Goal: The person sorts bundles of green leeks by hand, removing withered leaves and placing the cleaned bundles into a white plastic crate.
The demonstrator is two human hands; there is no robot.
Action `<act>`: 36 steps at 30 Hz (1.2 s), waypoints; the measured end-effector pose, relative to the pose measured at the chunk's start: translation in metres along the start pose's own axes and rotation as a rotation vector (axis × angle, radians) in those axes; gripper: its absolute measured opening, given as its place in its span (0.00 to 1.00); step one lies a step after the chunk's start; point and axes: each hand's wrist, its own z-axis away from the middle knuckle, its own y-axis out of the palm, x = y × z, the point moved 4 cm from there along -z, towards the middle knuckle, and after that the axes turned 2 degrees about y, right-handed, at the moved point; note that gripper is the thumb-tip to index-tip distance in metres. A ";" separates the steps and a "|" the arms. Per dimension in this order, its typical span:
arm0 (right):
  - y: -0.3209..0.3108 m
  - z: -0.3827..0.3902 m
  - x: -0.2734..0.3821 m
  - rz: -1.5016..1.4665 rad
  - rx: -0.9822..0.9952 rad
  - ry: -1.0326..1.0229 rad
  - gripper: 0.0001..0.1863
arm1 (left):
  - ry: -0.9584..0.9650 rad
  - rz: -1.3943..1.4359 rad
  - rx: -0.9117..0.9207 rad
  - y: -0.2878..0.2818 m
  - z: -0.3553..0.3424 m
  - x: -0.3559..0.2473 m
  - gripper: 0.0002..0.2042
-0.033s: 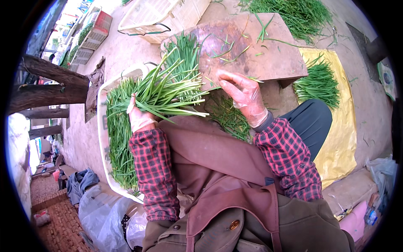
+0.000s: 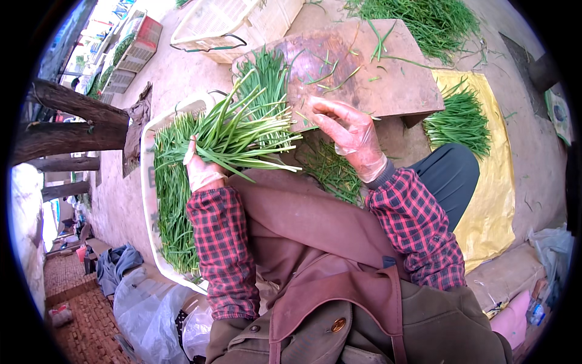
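Note:
My left hand (image 2: 203, 170), in a clear thin glove, is closed round a loose bunch of garlic chives (image 2: 248, 130). The pale stem ends fan out to the right, over my apron. My right hand (image 2: 354, 136), gloved too, hovers by the near edge of a low wooden board (image 2: 388, 79). Its fingers curve with the thumb apart, and nothing shows between them. Another bundle of chives (image 2: 265, 79) lies on the board's left end, partly behind the held bunch. Left of my lap stands a white crate (image 2: 148, 182) filled with chives.
Chive scraps (image 2: 333, 173) litter the ground below the board. On the right a chive bundle (image 2: 458, 124) rests on a yellow sheet (image 2: 494, 188). A large chive heap (image 2: 424, 21) lies beyond the board, and a cream crate (image 2: 267, 30) stands behind it. Wooden posts (image 2: 79, 133) jut in at left.
My right hand has shifted very slightly up and left, its thumb and fingers a little wider apart. The left hand keeps its hold on the chives.

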 end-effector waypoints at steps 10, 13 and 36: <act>0.012 -0.003 0.019 -0.275 -0.089 0.063 0.15 | 0.008 0.009 0.175 -0.015 -0.029 0.003 0.17; 0.007 -0.008 0.024 -0.013 -0.018 -0.106 0.12 | 0.070 0.039 0.243 -0.017 -0.033 -0.003 0.11; -0.041 0.023 -0.040 -0.002 -0.170 0.133 0.08 | 0.052 0.083 0.365 -0.007 -0.024 -0.005 0.09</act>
